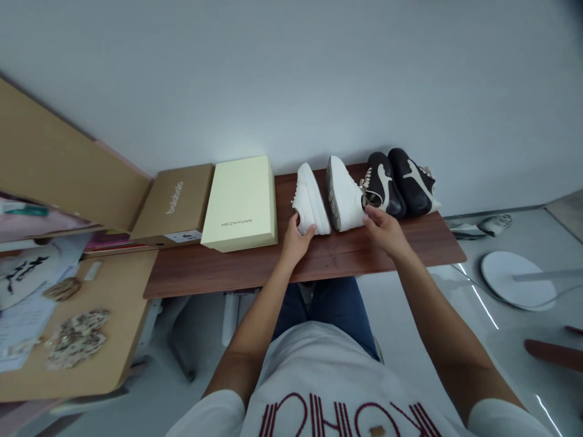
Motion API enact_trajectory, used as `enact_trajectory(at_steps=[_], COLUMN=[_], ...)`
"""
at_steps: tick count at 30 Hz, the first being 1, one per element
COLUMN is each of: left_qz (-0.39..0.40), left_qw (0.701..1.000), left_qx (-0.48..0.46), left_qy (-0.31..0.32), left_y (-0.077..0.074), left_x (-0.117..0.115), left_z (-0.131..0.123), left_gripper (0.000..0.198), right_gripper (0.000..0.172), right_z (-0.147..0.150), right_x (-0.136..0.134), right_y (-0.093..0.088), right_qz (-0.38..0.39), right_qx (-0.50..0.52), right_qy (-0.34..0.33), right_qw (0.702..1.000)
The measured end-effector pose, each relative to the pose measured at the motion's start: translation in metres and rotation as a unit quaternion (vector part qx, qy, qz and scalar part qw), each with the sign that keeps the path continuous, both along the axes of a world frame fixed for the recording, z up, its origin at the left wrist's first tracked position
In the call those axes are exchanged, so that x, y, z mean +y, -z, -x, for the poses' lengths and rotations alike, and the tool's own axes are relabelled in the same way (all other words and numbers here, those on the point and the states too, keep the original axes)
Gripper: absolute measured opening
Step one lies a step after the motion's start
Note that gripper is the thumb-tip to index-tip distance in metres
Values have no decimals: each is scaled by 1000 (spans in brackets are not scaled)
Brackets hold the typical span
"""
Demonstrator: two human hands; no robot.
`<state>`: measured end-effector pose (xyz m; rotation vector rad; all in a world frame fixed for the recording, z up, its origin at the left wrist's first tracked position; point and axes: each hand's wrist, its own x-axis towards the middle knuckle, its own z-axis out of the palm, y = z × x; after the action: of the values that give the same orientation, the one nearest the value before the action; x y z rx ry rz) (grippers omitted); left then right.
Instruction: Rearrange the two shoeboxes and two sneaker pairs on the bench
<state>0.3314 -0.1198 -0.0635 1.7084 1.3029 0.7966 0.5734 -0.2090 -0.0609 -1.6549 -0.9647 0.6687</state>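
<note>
Two white shoes lie tipped on their sides on a dark red-brown wooden board [319,261], soles turned toward each other. My left hand [298,241] is closed round the heel end of the left white shoe [311,197]. At the opening of the right white shoe [348,200], my right hand [386,232] pinches its heel edge between thumb and fingers. A pair of black shoes with cream stripes stands to the right: one black shoe [387,188] is close beside my right hand, the other black shoe [412,188] is farther right.
A pale yellow shoebox [241,194] and a brown shoebox [182,200] sit on the board's left part. The wall [319,79] rises behind. At lower left, a light wood desk [109,358] holds a patterned scrunchie [79,337] and papers. A round white base [517,279] stands on the floor at right.
</note>
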Motion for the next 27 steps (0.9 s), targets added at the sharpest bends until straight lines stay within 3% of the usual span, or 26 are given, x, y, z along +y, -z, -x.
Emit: enact_trajectory(at_steps=[5,11,15,20,23,27], left_qz=[68,84,45,-61,-92,-142], left_qw=[996,989,991,978,954,914], left_qx=[-11,-61,-23,141,234,327], left_qy=[58,101,122,138,165,193], left_y=[6,6,-7,-40,-57,-69], left_x=[11,19,24,30,33,39], left_z=[-4,-7,-5,-2,-3,-6], left_gripper=[52,49,45,38,35,29], right_gripper=[70,53,47,39,36,37], right_z=[-2,-2,-7,-14,-10,7], right_x=[14,21,24,29,30,35], right_y=[20,19,7,-19,-36,-58], right_qz=[44,23,28,17,59,138], right_qx=[-39,39,3,-156,-281,-424], right_qy=[-29,-122,-143,-165,-157,-161], right_qw=[998,992,989,974,945,881])
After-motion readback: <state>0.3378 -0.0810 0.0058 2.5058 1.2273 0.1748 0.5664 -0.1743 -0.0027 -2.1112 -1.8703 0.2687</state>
